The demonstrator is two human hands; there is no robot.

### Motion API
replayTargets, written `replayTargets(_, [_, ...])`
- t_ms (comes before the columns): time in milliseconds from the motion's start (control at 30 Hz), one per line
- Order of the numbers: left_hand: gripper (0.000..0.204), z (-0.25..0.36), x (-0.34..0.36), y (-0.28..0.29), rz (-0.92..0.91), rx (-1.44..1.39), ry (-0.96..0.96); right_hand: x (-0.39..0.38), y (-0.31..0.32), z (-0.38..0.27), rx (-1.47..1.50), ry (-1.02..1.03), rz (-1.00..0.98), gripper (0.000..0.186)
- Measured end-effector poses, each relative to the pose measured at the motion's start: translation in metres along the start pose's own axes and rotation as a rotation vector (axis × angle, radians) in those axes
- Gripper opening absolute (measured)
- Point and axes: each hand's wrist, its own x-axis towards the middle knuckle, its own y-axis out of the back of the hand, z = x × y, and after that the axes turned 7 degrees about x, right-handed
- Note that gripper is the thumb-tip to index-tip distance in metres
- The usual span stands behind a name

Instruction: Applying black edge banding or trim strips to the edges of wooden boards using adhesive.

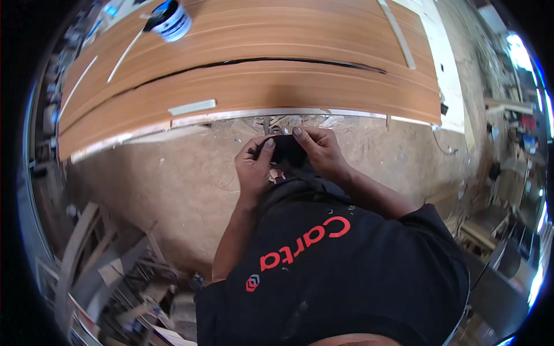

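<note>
My left hand (pixel 254 167) and my right hand (pixel 323 153) pinch a piece of black fabric (pixel 287 149) held out in front of my waist, thumbs on top, one hand at each side of it. A dark strap hangs below it against my clothing; I cannot make out whether it is attached. My black T-shirt (pixel 369 265) fills the lower middle of the view. Just beyond my hands lies the near edge of a long wood-brown panel (pixel 242 86) with a dark line running along it.
On the panel sit a white bucket with a dark rim (pixel 173 26) and several pale strips (pixel 192 106). Dusty floor (pixel 161 190) with scraps lies below. Stacked timber and frames (pixel 86 242) crowd the lower left; clutter and wooden furniture (pixel 485 219) line the right.
</note>
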Motion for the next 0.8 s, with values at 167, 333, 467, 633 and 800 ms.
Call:
replayTargets(167, [0.018, 0.03, 0.036, 0.017, -0.183, 0.071, 0.068, 0.022, -0.009, 0.012, 0.562, -0.127, 0.109, 0.012])
replayTargets(333, [0.017, 0.066, 0.076, 0.02, -0.216, 0.25, 0.127, 0.051, -0.012, 0.011, 0.647, -0.19, 0.102, 0.008])
replayTargets(467, [0.017, 0.067, 0.104, 0.035, -0.219, 0.175, 0.164, 0.064, -0.024, -0.005, 0.696, -0.231, 0.116, 0.011])
replayTargets(633, [0.017, 0.076, 0.155, 0.055, -0.308, 0.028, 0.146, 0.087, -0.044, -0.011, 0.757, -0.129, 0.224, 0.015])
replayTargets(800, [0.019, 0.098, 0.186, 0.091, -0.449, 0.062, 0.197, 0.104, -0.095, 0.011, 0.858, 0.033, 0.426, 0.02])
